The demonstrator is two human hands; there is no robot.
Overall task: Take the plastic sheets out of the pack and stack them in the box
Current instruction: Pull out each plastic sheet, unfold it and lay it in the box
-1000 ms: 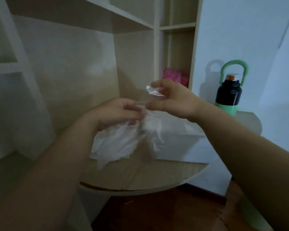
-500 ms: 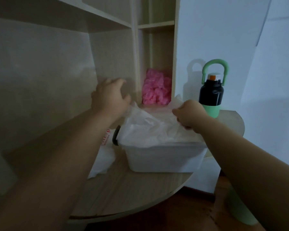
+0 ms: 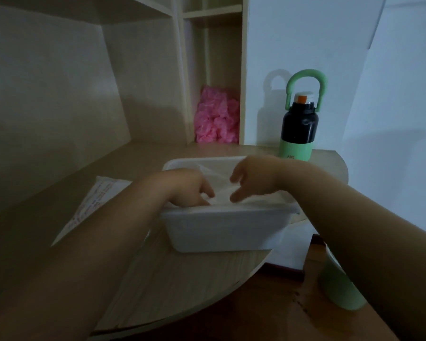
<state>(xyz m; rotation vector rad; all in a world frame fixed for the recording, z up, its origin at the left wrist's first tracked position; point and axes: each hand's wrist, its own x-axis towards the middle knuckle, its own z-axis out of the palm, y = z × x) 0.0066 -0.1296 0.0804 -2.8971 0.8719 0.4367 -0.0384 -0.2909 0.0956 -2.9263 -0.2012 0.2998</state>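
Behind box (image 3: pixel 221 232) — bottle (image 3: pixel 298 129), pink bundle (image 3: pixel 217 119)

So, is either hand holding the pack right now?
No: the pack lies on the table beside the box, while the left hand and right hand reach into the box.

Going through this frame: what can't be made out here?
Head view:
Sheets in the box: count hidden by its near wall.
Left hand: fingertips blurred, grip unclear.
Pack print: blurred, partly under the left forearm.
Green object, lower right: behind the right forearm.
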